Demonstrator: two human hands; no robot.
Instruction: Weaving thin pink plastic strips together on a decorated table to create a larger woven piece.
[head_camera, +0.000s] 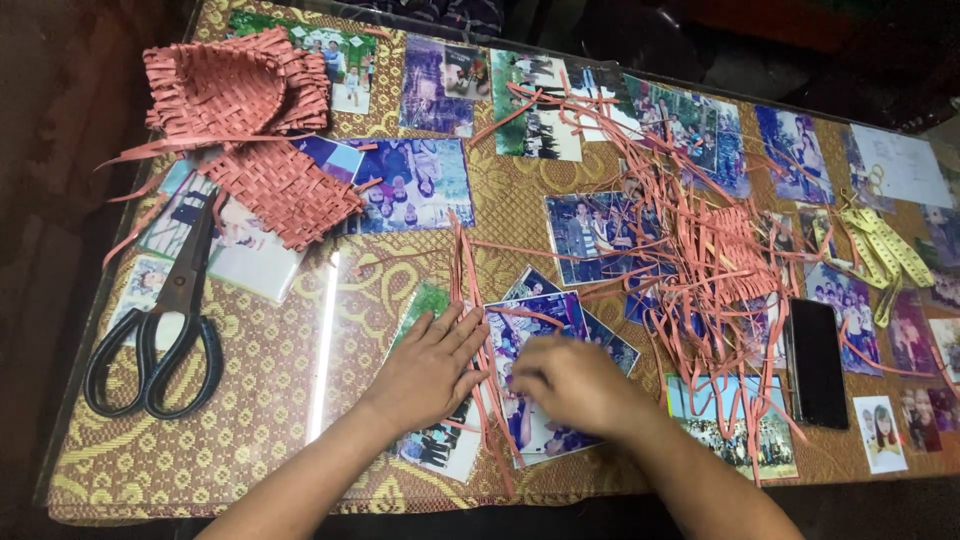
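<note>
Both hands rest on the glass-topped table (270, 400): left hand (430, 368) flat, fingers spread, pressing pink strips (470, 300); right hand (572, 385) curled, blurred, grip indeterminate. Loose strip pile (700, 260) lies right; scissors (165, 330) and woven pieces (250, 130) left.

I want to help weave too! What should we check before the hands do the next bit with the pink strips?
1. Left hand flat on the strips: ok.
2. Right hand grip on a strip: cannot tell, blurred.
3. Loose strip pile untangled: not ok.
4. Scissors away from both hands: ok.
5. Phone free of strips: not ok, some lie at its edge.
6. Woven pieces set aside: ok.
</note>
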